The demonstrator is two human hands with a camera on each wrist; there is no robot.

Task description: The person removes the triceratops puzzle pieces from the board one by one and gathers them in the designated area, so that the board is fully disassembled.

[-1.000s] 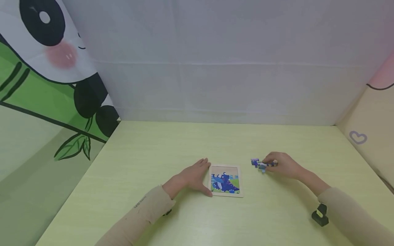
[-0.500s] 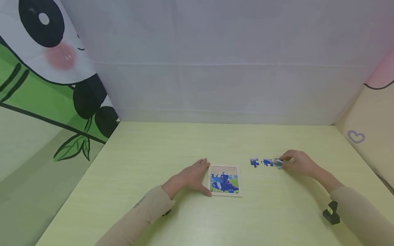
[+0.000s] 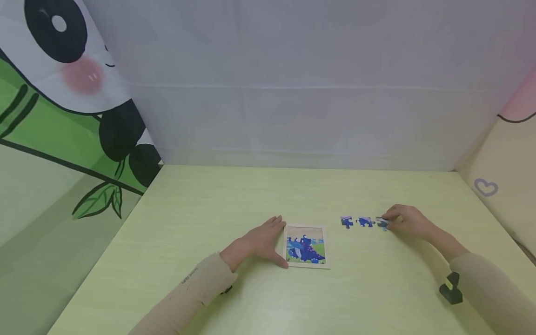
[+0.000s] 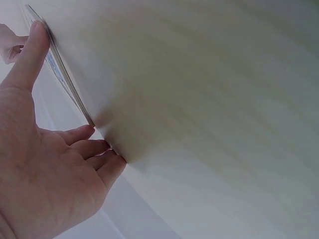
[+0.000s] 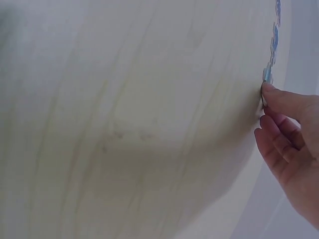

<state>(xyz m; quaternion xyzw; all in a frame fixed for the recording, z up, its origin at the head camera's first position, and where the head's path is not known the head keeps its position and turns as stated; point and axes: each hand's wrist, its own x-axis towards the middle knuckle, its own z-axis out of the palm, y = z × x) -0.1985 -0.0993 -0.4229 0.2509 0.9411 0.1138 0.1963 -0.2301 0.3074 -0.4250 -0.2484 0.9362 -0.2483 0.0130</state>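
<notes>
A square wooden puzzle frame [image 3: 307, 266] lies on the table, with a blue dinosaur picture [image 3: 309, 251] filling its lower part; bare wood shows along the top. My left hand [image 3: 264, 239] rests at its left side, thumb at the near corner and fingers at the far one. In the left wrist view, the frame [image 4: 75, 92] appears edge-on against that hand [image 4: 55, 169]. To the right, my right hand [image 3: 407, 221] pinches a jigsaw piece [image 3: 381, 222] between thumb and fingertips, low at the tabletop. Two more jigsaw pieces, one at the left [image 3: 346, 222] and one between [image 3: 365, 222], complete a row.
The pale yellow table [image 3: 234, 195] runs back to a light cloth wall [image 3: 310, 125]. A panda-printed panel [image 3: 117, 130] stands along the left side, and a cream panel with a heart [image 3: 485, 187] is on the right.
My right hand has moved to the right with its jigsaw piece, from over the middle piece to the row's right end, uncovering the middle one. The left hand and the frame have stayed put.
</notes>
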